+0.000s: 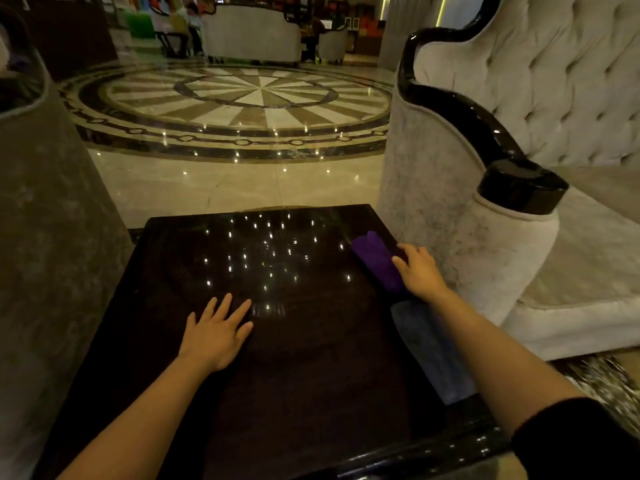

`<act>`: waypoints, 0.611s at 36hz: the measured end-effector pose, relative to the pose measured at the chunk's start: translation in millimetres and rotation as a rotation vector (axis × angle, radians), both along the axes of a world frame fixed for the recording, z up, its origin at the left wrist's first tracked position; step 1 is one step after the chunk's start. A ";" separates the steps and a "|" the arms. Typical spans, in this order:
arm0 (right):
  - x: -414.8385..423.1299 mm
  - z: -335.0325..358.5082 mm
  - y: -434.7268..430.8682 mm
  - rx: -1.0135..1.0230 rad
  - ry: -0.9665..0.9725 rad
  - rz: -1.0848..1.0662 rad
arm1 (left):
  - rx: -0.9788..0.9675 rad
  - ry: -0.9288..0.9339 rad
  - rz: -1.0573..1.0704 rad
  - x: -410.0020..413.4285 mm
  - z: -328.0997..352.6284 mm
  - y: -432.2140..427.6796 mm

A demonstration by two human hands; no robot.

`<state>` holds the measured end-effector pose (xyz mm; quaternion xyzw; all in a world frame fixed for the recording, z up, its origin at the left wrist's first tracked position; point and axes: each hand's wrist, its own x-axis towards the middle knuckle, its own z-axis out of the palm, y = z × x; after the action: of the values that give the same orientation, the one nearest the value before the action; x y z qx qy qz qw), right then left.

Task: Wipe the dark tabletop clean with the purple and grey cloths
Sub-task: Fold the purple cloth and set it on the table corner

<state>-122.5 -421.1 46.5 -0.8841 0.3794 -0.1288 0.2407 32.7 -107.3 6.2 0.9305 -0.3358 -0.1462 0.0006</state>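
Note:
The dark glossy tabletop fills the lower middle of the head view and reflects many small ceiling lights. A folded purple cloth lies near the table's right edge. My right hand rests on its near right side, fingers curled over the cloth. Nearer to me along the same edge lies a folded grey cloth, partly under my right forearm. My left hand lies flat on the tabletop, left of centre, fingers spread, holding nothing.
A pale tufted sofa with a black lacquered arm stands close against the table's right side. A grey upholstered chair stands at the left. Polished marble floor lies beyond the table's far edge.

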 end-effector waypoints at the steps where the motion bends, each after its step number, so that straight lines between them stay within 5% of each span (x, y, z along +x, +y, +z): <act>1: -10.3 1.6 3.0 -0.004 -0.012 0.011 | -0.007 0.004 0.001 -1.4 -0.2 0.2; 9: -74.2 -14.0 35.8 -0.163 0.099 0.110 | -0.182 -0.001 0.070 -13.2 3.4 12.5; 22: -95.9 -39.6 70.3 -0.126 0.342 0.048 | -0.152 -0.083 0.087 -44.9 -1.4 94.7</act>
<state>-218.4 -350.8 6.9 -0.9152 0.3847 0.0057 0.1199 -12.2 -12.6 4.8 0.9468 -0.3047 -0.0816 0.0637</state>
